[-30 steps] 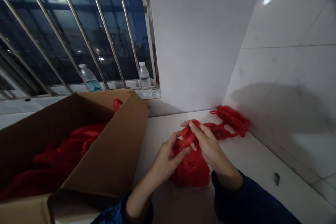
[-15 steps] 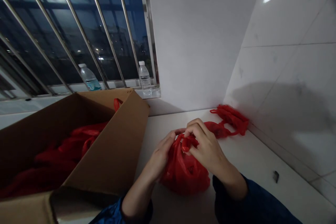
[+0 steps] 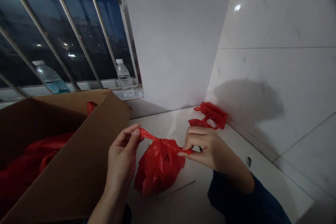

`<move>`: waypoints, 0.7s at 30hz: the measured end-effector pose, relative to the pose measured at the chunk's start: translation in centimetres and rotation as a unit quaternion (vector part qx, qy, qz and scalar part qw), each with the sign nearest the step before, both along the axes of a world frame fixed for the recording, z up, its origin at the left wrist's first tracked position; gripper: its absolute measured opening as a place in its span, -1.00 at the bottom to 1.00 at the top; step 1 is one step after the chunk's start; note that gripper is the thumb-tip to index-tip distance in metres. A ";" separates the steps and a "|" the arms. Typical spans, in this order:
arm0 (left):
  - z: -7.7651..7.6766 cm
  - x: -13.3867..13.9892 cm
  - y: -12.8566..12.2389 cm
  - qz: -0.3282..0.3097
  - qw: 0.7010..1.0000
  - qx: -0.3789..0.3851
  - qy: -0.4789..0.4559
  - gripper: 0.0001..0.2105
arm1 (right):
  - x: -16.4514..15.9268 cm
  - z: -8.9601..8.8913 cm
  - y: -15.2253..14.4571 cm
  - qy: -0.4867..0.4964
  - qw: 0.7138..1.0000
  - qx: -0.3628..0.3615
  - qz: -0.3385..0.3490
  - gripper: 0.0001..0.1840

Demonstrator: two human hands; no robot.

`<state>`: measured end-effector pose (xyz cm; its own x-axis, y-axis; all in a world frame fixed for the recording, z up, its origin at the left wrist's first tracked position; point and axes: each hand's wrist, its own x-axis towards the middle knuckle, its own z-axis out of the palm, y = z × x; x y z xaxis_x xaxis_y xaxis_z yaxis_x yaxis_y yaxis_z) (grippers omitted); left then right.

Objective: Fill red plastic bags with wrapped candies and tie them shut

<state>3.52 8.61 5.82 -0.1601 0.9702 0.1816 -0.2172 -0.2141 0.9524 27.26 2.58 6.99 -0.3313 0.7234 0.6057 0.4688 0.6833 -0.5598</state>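
Observation:
A bulging red plastic bag rests on the white surface in front of me; what it contains is hidden. My left hand pinches one of its handles between thumb and fingers, drawn out taut to the left. On the other side my right hand grips the opposite handle, stretched to the right. Between the two hands the top of the bag is gathered together. A thin dark stick-like item lies by the bag's lower right side.
An open cardboard box with red bags inside stands at left. More red bags lie by the wall corner. Two bottles stand on the sill of the barred window. A small dark object lies at right.
My hands were close together at the top of the bag; now they are apart, each pulling a handle outward. The view has turned right, and the thin stick-like item now shows.

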 end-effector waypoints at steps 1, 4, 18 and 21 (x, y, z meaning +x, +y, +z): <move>0.0 -0.1 0.2 0.006 0.999 -0.010 -0.030 -0.71 | 0.9 0.1 -0.3 0.000 1.000 -0.026 0.008 -0.73; -0.2 -0.3 0.8 0.020 0.994 -0.038 -0.096 -0.68 | 3.1 0.1 -1.1 0.003 0.995 -0.097 0.030 -0.71; 1.0 1.8 -4.1 -0.066 0.938 0.178 0.291 -0.74 | -4.4 -2.1 2.7 0.245 0.918 -0.283 0.131 -0.75; 0.6 1.4 -3.9 -0.151 0.902 0.187 0.359 -0.24 | -5.0 -2.5 2.9 0.365 0.891 -0.254 0.088 -0.72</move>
